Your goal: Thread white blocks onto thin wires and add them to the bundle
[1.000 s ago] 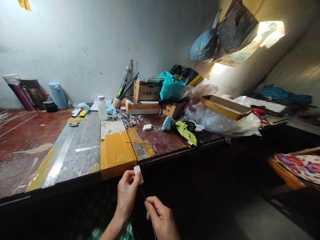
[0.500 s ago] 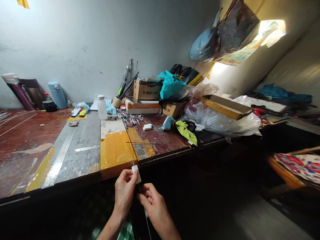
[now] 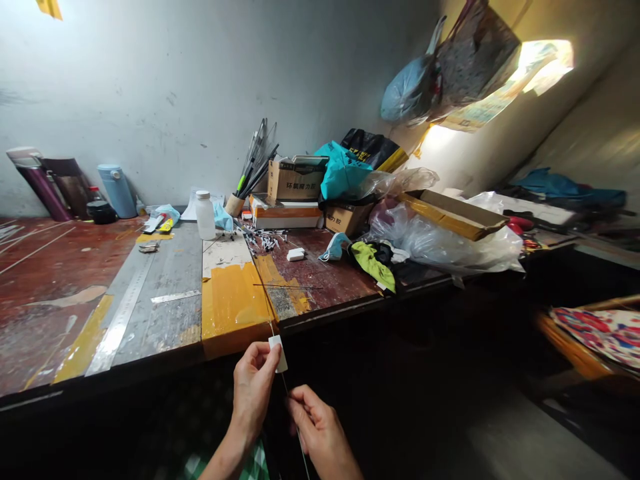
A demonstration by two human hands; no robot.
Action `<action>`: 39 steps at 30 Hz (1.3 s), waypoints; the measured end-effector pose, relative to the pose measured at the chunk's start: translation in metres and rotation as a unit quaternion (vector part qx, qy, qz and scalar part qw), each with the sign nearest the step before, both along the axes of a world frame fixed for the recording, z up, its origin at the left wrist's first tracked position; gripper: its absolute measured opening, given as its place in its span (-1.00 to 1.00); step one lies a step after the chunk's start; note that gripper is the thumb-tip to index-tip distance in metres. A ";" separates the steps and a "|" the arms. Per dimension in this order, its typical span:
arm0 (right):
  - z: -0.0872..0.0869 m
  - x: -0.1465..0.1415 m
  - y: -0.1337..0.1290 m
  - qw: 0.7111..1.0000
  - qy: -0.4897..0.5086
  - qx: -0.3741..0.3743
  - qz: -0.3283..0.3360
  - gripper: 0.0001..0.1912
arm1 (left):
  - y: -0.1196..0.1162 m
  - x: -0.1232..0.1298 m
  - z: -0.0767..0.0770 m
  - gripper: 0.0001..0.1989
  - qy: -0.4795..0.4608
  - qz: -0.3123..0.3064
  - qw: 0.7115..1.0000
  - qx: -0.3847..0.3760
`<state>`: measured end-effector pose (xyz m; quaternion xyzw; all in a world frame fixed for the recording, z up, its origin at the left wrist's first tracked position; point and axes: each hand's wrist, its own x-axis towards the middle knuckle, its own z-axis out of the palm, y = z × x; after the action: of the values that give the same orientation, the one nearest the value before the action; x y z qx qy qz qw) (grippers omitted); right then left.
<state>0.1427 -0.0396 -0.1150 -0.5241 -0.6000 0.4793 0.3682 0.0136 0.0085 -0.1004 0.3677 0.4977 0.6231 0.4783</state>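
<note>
My left hand [image 3: 256, 381] pinches a small white block [image 3: 279, 354] between thumb and fingers, just in front of the table's edge. A thin rod [image 3: 285, 382] runs lengthwise at the block, its upper part reaching over the yellow-taped patch [image 3: 235, 300] and its lower part passing down beside my right hand. Lower and to the right, my right hand [image 3: 316, 420] has its thumb and fingers closed on the thin rod. A dark thin rod [image 3: 295, 287] lies across the tabletop beyond both hands.
On the table stand a white bottle [image 3: 205, 215], a holder with rods [image 3: 234, 205], cardboard boxes [image 3: 295, 180] and plastic bags [image 3: 430, 237]. A steel ruler [image 3: 120, 320] and another white block [image 3: 295, 254] lie there. A patterned seat [image 3: 600, 333] is at the right.
My right hand has moved down and right along the thin rod, farther from the white block. My left hand and the block have shifted slightly right and down.
</note>
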 end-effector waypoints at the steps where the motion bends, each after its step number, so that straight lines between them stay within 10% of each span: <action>1: 0.000 0.002 -0.003 1.000 -0.003 -0.007 0.002 -0.69 | -0.001 0.001 0.001 -0.71 -0.003 -0.002 1.000 0.000; 9: -0.013 0.023 -0.025 0.998 -0.016 -0.040 0.038 -0.63 | -0.002 0.000 0.010 -0.73 -0.031 -0.001 0.999 0.009; 16: -0.022 0.029 -0.029 0.996 -0.033 0.022 -0.084 -0.60 | -0.006 -0.002 0.034 -0.73 -0.062 -0.079 0.994 0.033; 23: 0.066 0.049 0.002 0.979 -0.004 0.165 -0.117 -0.67 | 0.007 -0.023 0.117 -0.62 -0.093 -0.149 0.981 0.078; 28: 0.141 0.040 0.032 0.957 0.139 0.240 -0.083 -0.67 | -0.001 -0.051 0.173 -0.71 0.064 -0.262 0.957 0.106; 34: 0.150 -0.003 0.051 0.937 0.325 0.103 0.076 -0.68 | -0.035 -0.074 0.131 -0.71 0.126 -0.318 0.940 0.001; 39: 0.125 -0.037 0.077 0.951 0.303 0.038 0.057 -0.65 | -0.049 -0.093 0.084 -0.68 0.104 -0.258 0.960 -0.014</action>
<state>0.1060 0.0371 0.0105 -0.3048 -0.5075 0.6123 0.5242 -0.0795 -0.0402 -0.0168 0.5398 0.4420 0.4298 0.5732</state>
